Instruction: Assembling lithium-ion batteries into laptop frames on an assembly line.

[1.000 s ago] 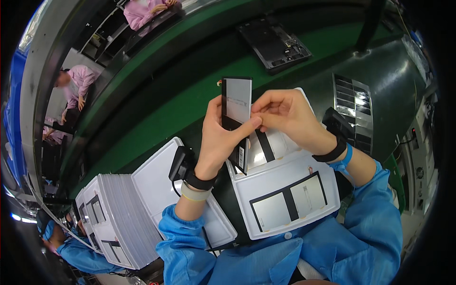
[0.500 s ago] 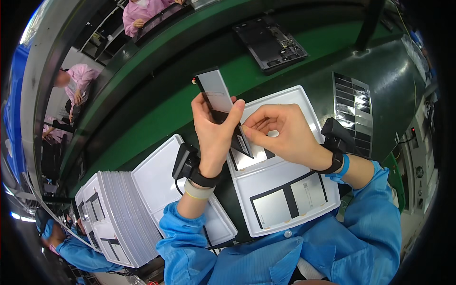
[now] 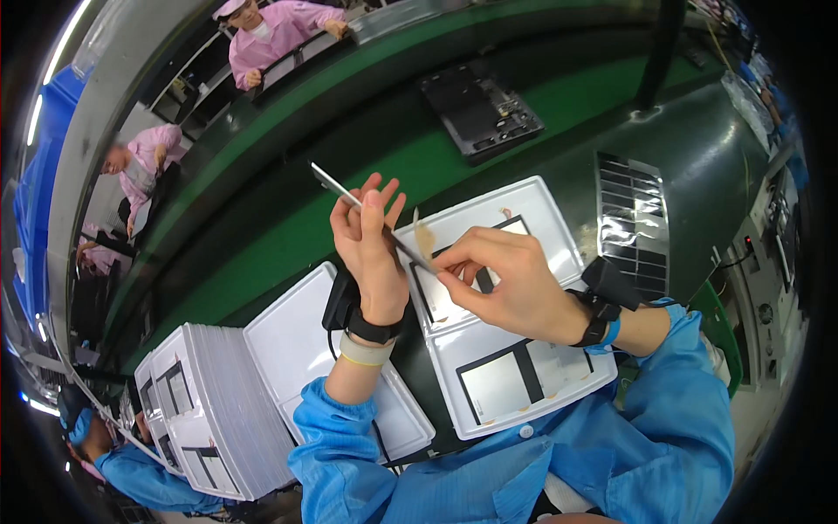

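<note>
A thin, flat silver-and-black battery pack [image 3: 338,185] is held above a white tray [image 3: 497,199], tilted and seen nearly edge-on. My left hand [image 3: 374,266] grips it between thumb and fingers, with some fingertips raised behind it. At its lower right end, the thumb and fingers of my right hand [image 3: 515,279] are pinched together on its edge; whether they also hold a film or tab is hidden. A small tan strip [image 3: 424,234] shows just beyond that end. Inside the tray, another battery pack [image 3: 495,384] lies in the near compartment, and one more lies partly covered in the far compartment.
Left of me stand a tall stack of white trays [image 3: 253,410] and a single white tray [image 3: 284,310]. A dark laptop chassis [image 3: 480,113] rests on the green surface ahead. A sheet of black strips [image 3: 633,223] lies right. Co-workers sit beyond and at left.
The battery pack has turned from showing its silver face to nearly edge-on, and dropped lower. My left fingers have spread upward, and my right hand has shifted slightly down. The tan strip has come into view.
</note>
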`<state>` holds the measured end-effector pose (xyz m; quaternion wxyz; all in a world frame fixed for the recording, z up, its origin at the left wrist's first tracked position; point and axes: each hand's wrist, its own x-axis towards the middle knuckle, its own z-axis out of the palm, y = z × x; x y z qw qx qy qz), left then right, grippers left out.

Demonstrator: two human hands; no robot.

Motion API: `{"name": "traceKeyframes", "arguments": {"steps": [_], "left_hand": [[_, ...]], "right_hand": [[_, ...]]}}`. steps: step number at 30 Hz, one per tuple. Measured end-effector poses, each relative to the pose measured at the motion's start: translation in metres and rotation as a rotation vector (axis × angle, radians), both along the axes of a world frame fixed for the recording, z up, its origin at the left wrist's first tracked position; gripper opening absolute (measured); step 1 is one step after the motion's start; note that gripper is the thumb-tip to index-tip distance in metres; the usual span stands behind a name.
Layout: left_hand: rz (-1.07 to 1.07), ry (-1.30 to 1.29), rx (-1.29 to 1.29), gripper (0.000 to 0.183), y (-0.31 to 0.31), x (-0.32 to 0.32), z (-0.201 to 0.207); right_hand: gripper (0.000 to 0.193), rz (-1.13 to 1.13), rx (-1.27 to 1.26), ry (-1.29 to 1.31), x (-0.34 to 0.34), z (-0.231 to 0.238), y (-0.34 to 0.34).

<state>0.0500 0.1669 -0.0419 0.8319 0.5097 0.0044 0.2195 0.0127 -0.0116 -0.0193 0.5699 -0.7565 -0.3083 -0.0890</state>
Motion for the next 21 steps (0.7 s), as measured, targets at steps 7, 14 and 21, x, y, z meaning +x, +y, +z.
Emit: {"name": "traceKeyframes", "arguments": {"steps": [7, 14, 21], "left_hand": [[-0.391, 0.024, -0.183, 0.069, -0.002, -0.008, 0.009], [-0.547, 0.257, -0.282, 0.078, 0.017, 0.011, 0.016], [-0.611, 0.489, -0.136, 0.080, 0.019, 0.082, 0.001]], "right_hand": [[0.014, -0.022, 0.192, 0.221, 0.009, -0.009, -0.048], [0.020, -1.081, 0.089, -0.059, -0.078, -0.037, -0.309], [0.029, -1.673, -0.514, 0.327, -0.218, -0.215, -0.466]]}}
